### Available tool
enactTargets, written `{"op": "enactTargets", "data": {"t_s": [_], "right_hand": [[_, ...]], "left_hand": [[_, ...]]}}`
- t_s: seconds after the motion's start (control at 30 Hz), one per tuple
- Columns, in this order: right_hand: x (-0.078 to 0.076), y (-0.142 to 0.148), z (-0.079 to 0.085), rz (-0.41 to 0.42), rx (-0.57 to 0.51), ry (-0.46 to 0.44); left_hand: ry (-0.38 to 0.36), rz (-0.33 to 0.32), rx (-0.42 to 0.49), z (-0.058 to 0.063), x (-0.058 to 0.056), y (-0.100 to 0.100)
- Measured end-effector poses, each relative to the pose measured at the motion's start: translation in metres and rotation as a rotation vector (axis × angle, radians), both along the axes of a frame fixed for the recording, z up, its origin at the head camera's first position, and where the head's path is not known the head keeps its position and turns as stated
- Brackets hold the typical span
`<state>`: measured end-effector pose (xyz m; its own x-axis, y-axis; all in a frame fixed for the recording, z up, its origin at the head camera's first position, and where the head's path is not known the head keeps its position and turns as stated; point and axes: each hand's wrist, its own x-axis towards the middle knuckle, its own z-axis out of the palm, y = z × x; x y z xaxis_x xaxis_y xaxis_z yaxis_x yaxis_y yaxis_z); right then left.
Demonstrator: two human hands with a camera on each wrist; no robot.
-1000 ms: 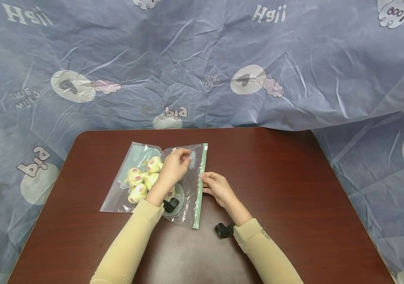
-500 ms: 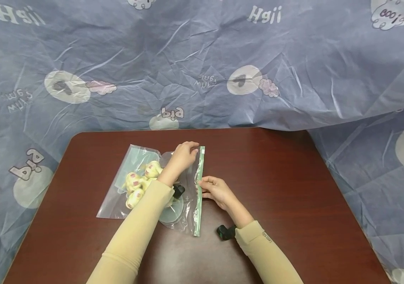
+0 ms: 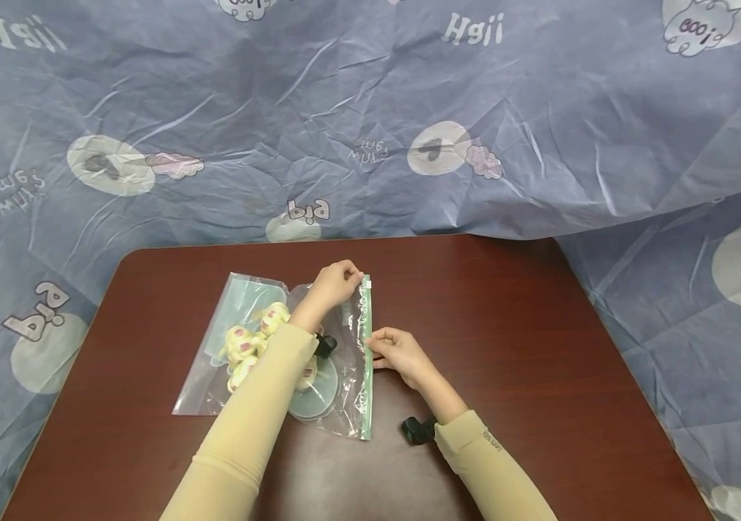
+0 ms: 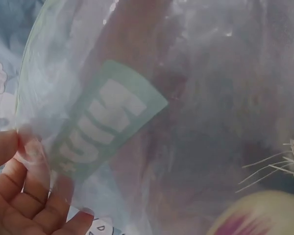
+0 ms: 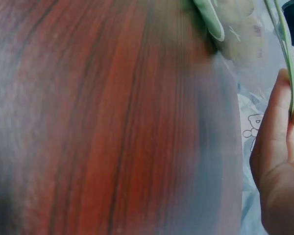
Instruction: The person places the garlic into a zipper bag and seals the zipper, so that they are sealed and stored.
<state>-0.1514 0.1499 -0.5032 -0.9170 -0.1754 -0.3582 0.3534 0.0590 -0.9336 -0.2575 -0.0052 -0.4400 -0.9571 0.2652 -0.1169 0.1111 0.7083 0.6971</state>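
A clear plastic zip bag (image 3: 352, 373) lies on the table with a green zip strip (image 3: 367, 391) along its right side. My left hand (image 3: 333, 284) pinches the bag near the strip's far end, beside a small white tab (image 3: 368, 284). In the left wrist view its thumb and fingers (image 4: 32, 196) meet at the film, near a green printed label (image 4: 105, 117). Thumb and fingertips of my right hand (image 3: 403, 356) pinch the strip's middle. Inside the bag are several pale yellow bulb-like things (image 3: 240, 344) with purplish patches; one shows root-like strands. My left forearm covers some.
A round translucent disc (image 3: 317, 398) and a pale green flat piece (image 3: 247, 304) show within the bag. Black wrist devices (image 3: 417, 430) sit at both cuffs. The brown table (image 3: 507, 347) ends at a hanging blue printed cloth (image 3: 344, 94).
My left hand has moved right and away from me, from above the bag to the zip strip's far end, and now pinches there. My right hand keeps its pinch on the strip.
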Motion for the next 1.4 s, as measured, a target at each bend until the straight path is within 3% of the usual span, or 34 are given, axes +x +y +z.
{"op": "enactTargets", "data": {"t_s": [0.2,0.5,0.67,0.97,1.4], "right_hand": [[-0.008,0.001,0.004,-0.014,0.02,0.022],[-0.051,0.001,0.017,-0.179,-0.007,0.072],[-0.065,-0.002,0.022,-0.228,0.023,0.054],[-0.071,-0.005,0.022,-0.216,0.059,0.006],[-0.067,0.001,0.018,-0.206,0.062,0.064]], "left_hand": [[-0.036,0.001,-0.001,-0.003,-0.005,0.0],[-0.09,-0.016,0.011,-0.007,-0.009,0.002],[-0.091,-0.019,0.015,-0.008,-0.009,0.004],[-0.086,-0.03,0.022,-0.006,-0.009,0.006],[-0.122,-0.089,0.021,0.0,-0.011,0.01]]}}
